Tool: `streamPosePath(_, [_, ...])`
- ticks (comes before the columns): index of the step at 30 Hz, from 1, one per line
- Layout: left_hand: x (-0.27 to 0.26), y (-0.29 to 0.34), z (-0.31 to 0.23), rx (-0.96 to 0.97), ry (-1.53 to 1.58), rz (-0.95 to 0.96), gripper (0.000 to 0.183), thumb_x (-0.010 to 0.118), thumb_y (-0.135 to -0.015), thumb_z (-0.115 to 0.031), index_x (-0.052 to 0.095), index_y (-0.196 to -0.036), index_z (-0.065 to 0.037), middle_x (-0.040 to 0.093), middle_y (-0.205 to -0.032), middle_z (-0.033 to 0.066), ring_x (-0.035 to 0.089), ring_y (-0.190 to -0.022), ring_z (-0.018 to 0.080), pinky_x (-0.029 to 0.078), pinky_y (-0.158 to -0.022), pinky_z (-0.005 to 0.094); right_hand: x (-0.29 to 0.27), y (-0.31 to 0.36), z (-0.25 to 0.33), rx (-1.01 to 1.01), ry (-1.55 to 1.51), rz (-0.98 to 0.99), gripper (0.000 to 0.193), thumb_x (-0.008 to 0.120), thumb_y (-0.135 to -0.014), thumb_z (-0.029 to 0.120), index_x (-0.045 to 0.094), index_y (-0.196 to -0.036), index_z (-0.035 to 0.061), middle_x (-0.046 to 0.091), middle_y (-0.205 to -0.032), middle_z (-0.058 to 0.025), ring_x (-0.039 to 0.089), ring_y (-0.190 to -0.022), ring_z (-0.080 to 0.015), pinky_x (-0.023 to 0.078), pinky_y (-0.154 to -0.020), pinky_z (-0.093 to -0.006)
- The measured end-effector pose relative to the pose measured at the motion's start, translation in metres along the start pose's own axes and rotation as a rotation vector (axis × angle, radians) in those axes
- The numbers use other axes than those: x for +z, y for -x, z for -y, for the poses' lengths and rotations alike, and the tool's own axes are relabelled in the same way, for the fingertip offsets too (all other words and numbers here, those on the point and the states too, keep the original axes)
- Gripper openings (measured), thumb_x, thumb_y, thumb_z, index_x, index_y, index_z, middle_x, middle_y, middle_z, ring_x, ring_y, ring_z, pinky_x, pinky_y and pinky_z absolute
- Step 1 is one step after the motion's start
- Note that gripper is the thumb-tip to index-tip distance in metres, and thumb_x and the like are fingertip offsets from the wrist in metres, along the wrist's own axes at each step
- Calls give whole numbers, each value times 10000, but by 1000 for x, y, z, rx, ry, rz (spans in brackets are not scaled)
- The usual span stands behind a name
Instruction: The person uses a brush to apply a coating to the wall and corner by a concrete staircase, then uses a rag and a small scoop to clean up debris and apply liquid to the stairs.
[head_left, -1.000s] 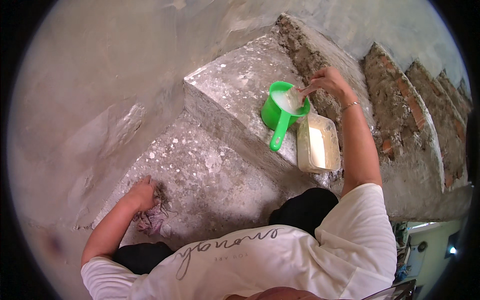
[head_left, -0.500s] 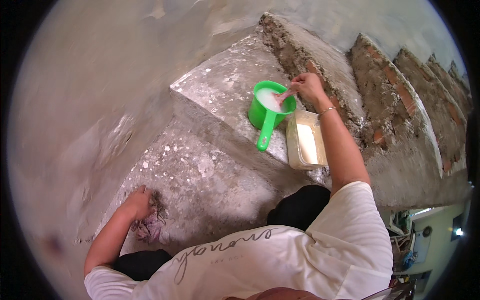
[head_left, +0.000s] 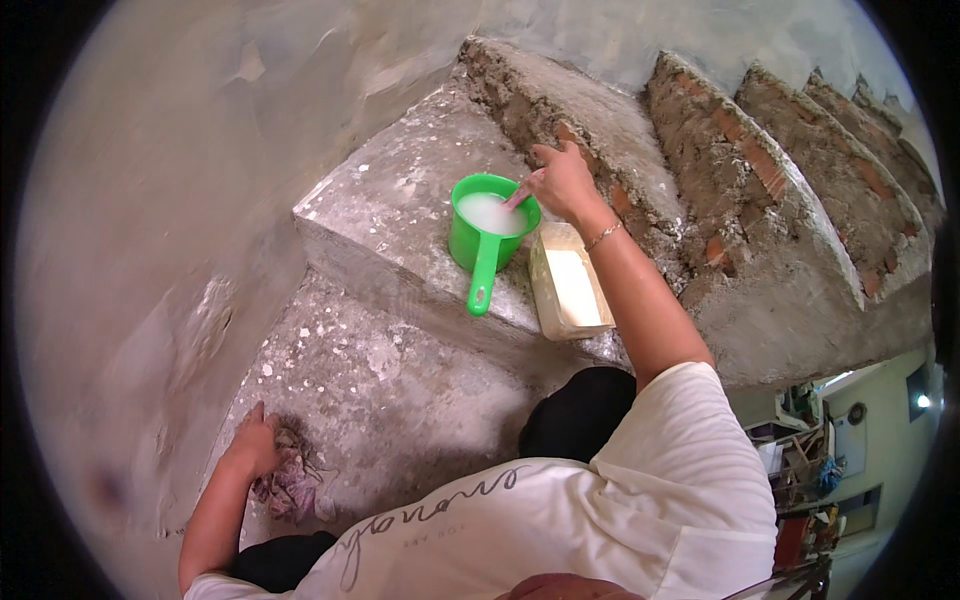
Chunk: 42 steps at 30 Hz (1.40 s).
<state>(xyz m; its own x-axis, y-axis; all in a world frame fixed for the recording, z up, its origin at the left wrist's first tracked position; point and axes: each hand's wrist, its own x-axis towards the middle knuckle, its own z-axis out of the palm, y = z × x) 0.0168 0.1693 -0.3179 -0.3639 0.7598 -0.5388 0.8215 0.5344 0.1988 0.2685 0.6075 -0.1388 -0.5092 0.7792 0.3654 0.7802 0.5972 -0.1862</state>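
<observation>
My right hand (head_left: 562,184) is closed on a slim pinkish thing (head_left: 516,196), whose kind I cannot make out. Its lower end dips into milky white liquid (head_left: 485,212) inside a green plastic dipper (head_left: 463,245). The dipper stands upright on the upper step, its handle pointing toward me. Just right of it, under my forearm, sits a pale rectangular plastic tub (head_left: 548,300) with a bright cream inside. On the lower step at the left, my left hand (head_left: 254,446) is on a crumpled purplish rag (head_left: 290,480), its fingers partly hidden.
Rough concrete steps (head_left: 380,215) spotted with white rise toward the right, with brick showing in their broken faces (head_left: 760,165). A grey plastered wall (head_left: 150,250) runs along the left and far side. Shelves with clutter (head_left: 800,460) stand far below at the right.
The view has shifted, so the steps and dipper appear further left. My right hand remains at the dipper, with one finger now lifted. My left hand stays at the rag.
</observation>
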Motion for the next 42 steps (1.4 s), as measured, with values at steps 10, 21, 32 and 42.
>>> streamPosePath(10, [-3, 18, 20, -91, 84, -151, 707, 732, -693, -271, 435, -1268, 14, 182, -1432, 284, 280, -1293, 422, 296, -1060, 410, -41, 91, 77, -619, -282, -201, 329, 684, -720, 70, 623, -1042, 48, 490, -1228, -190, 507, -1084, -344, 429, -903, -399])
streamPosePath(21, [-27, 30, 19, -109, 21, -233, 652, 698, -726, -156, 412, -1290, 2, 247, -1419, 247, 340, -1260, 405, 313, -1053, 417, -54, 140, 95, -583, -350, 121, 190, 636, -749, 3, 639, -939, 0, 613, -1004, -154, 600, -938, -259, 449, -841, -339])
streamPosePath(32, [-74, -49, -27, 118, -89, -97, 618, 667, -765, -147, 398, -1305, -11, 302, -1401, 221, 370, -1247, 378, 348, -1029, 403, 9, 163, 97, -411, -678, 963, 203, 671, -757, 23, 620, -949, -18, 615, -852, -142, 606, -726, -243, 485, -662, -303])
streamPosePath(42, [-44, -100, -37, 278, -69, -16, 621, 665, -766, -140, 388, -1308, -17, 286, -1401, 230, 362, -1249, 386, 341, -1037, 401, 44, 170, 79, -205, -603, 1248, 255, 667, -783, 67, 599, -1016, -10, 598, -881, -140, 602, -789, -280, 490, -709, -336])
